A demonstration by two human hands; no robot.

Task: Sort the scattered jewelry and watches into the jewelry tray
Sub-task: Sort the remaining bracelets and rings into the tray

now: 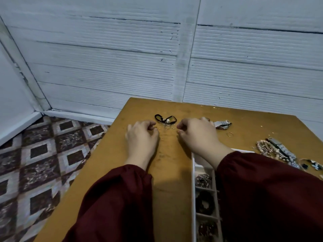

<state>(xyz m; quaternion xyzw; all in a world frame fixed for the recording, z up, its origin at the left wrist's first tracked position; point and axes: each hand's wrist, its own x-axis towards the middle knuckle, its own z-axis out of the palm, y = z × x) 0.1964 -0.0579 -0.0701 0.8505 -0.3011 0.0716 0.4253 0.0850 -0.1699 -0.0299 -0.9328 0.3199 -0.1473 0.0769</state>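
Several thin rings lie in a row on the brown table, with a black cord necklace just behind them. My left hand rests left of the rings, fingers curled and empty. On the right of the rings my right hand also has its fingers curled; its fingertips seem to hold nothing. The white jewelry tray lies under my right forearm, its compartments holding dark and silver pieces. A silver watch lies behind my right hand. One loose ring is further right.
A heap of bead chains and a metal watch band sits at the table's right, with more pieces near the right edge. The table's left edge drops to a patterned floor. A white panelled wall stands behind.
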